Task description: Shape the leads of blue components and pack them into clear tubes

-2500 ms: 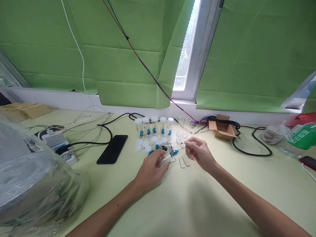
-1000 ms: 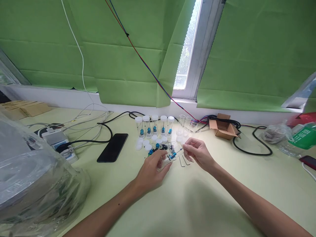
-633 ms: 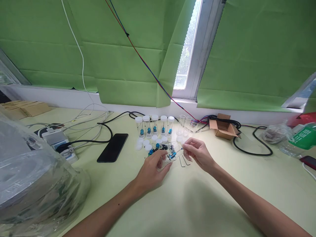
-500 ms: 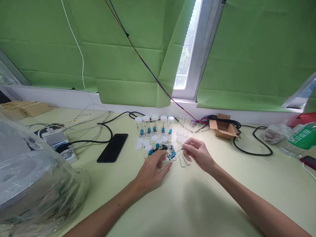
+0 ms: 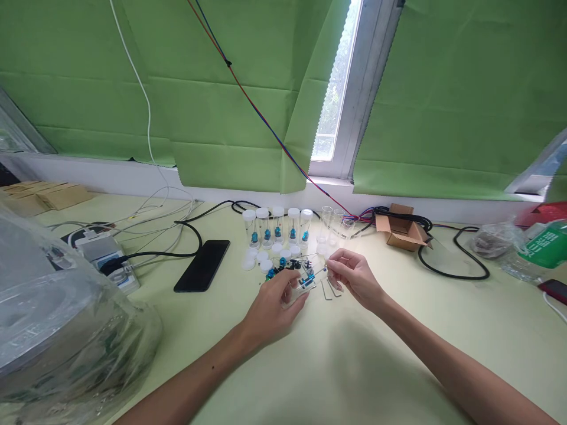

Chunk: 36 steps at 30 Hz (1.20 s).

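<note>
My left hand (image 5: 275, 304) is closed around the edge of a clear piece with a blue part (image 5: 306, 280) on or in it; I cannot tell which. Fingertips pinched, my right hand (image 5: 354, 277) holds a thin rod (image 5: 325, 269) close to the clear piece's right end; the rod's kind is too small to make out. Small blue and black parts (image 5: 271, 273) lie loose just beyond my left fingers. Two L-shaped hex keys (image 5: 328, 292) rest on the table below my right fingertips.
Several capped clear tubes (image 5: 278, 223) with blue parts inside stand behind the hands, uncapped tubes (image 5: 326, 223) to their right. White caps (image 5: 266, 265) lie in front. A phone (image 5: 202, 265) and plastic-covered machine (image 5: 66, 319) are left; a cardboard box (image 5: 401, 230) and cables are right.
My right hand has shifted slightly left, bringing the rod nearer the clear piece. The clear piece has tilted a little in my left hand, which otherwise stays in place.
</note>
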Tool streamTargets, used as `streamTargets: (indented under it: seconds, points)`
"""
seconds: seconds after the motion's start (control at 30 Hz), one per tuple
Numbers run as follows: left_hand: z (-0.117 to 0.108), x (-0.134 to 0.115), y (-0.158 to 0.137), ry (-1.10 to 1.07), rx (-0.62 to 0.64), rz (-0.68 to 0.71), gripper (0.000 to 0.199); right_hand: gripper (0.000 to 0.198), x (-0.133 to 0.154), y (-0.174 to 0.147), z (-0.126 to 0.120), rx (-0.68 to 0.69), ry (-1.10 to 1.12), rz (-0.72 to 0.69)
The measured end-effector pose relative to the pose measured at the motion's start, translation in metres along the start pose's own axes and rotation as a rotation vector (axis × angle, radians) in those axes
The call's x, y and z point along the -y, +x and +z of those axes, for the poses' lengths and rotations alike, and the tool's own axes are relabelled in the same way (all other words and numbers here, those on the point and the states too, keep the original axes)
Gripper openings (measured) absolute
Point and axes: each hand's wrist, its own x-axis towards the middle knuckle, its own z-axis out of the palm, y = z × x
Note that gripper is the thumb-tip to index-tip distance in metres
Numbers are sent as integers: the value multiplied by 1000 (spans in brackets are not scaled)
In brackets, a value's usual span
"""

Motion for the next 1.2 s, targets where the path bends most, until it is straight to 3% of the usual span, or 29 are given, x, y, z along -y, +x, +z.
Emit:
streamTargets:
  seconds: [0.5,0.8,1.2]
  points:
    - [0,-2,1,-1,6,-29,22,24,-5,1,-2,-14,-35,-15]
    - [0,-2,2,-11,-36,-41,21,27,-5,4,-6,-136,-14,-29]
    - [-1,-2,2,-2,-23,-52,22,27,-9,3,-6,-160,-63,-63]
